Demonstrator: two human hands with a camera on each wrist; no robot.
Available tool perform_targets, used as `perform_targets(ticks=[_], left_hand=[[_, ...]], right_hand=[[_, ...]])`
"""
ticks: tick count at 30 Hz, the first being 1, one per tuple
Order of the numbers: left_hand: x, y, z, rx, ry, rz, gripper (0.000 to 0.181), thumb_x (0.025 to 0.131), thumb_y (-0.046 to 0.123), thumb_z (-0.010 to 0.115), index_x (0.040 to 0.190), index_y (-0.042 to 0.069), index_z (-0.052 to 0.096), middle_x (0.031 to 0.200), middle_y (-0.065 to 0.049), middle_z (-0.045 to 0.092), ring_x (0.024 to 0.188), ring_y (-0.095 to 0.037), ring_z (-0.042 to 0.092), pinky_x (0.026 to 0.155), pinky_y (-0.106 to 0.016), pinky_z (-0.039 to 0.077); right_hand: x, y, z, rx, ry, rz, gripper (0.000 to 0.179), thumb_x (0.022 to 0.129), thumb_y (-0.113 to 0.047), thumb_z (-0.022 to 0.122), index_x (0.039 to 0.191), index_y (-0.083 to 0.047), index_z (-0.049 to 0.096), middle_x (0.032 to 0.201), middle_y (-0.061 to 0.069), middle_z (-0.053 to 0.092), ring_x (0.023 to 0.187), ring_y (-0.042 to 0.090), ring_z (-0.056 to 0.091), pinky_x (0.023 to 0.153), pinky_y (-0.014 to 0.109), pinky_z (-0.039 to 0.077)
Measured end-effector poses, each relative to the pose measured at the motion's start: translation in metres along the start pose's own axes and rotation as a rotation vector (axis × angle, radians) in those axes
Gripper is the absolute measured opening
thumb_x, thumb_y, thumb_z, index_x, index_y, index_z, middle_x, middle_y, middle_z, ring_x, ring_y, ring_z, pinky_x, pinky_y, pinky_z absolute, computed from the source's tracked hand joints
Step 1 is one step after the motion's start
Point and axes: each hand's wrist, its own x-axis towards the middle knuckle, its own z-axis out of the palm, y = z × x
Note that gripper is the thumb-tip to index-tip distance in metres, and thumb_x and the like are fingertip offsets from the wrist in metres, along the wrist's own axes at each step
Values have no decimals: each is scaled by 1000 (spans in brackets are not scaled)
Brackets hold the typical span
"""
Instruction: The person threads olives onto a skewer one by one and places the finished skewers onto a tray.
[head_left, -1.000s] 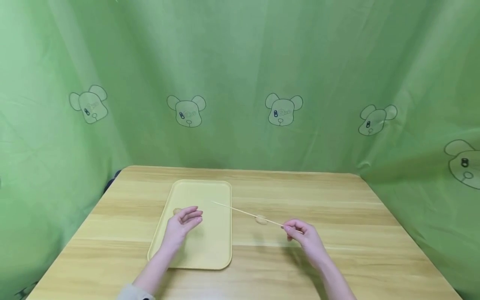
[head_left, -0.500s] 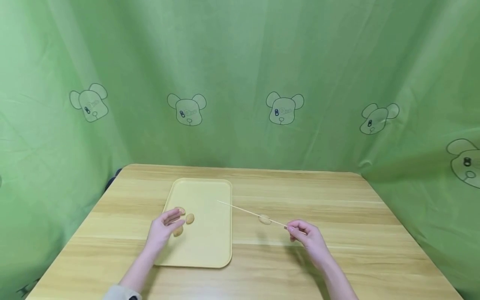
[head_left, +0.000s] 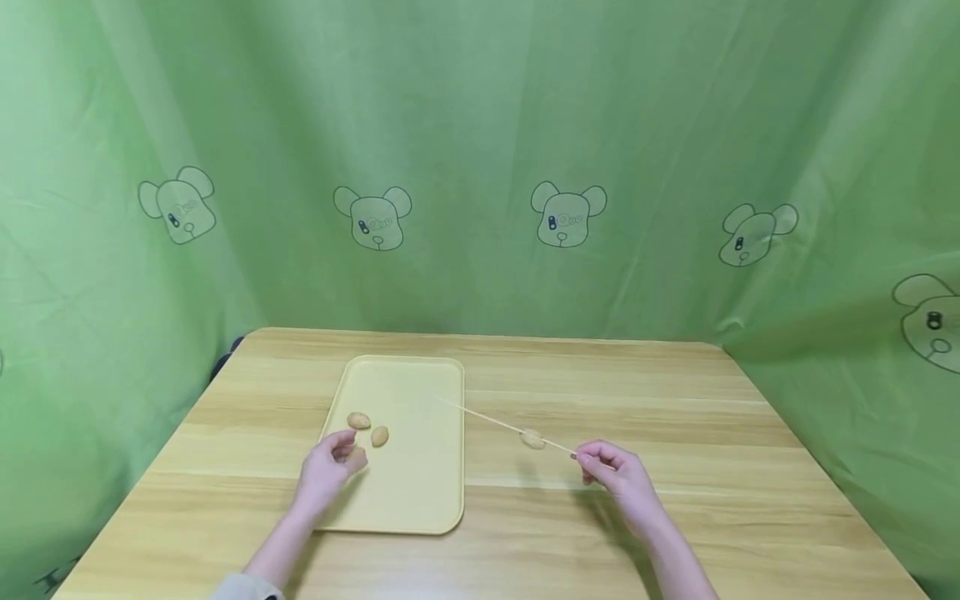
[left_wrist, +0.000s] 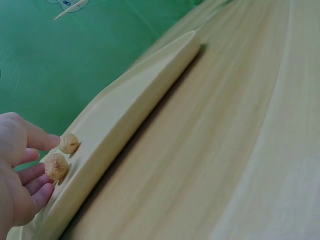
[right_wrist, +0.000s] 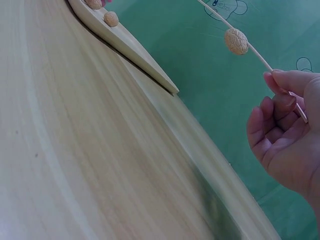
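Right hand (head_left: 617,477) pinches a thin stick (head_left: 487,418), with one ball (right_wrist: 236,41) on it, near one end, long axis running leftward and away toward the tray (head_left: 412,500), where the nearer left hand (head_left: 322,477) curves at a loose ball (left_wrist: 56,167), grip unclear.

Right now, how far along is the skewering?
Done: one tan wrinkled oval piece sits on the pale wooden stick. In hand: the right hand pinches the stick; the left hand is at another piece, grip unclear. Remaining, apparently: two pieces on the yellow rectangular tray.
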Motion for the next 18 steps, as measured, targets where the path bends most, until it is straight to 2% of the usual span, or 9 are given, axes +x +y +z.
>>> perform_targets(ticks=[9,18], left_hand=[[5,-4,5,81,59,11,39,80,1,62,116,-12,54,100,-17,60,92,-27,55,83,-35,49],[5,-3,4,50,69,-10,38,81,4,63,116,-10,55,98,-14,61,91,-25,55,80,-27,48]], right_hand=[[-1,0,3,-10,2,24,23,89,-5,58,97,17,57,73,6,57,67,11,54,67,23,49],[-1,2,4,-8,-3,23,23,89,-5,57,97,17,56,73,2,57,67,12,54,67,23,49]])
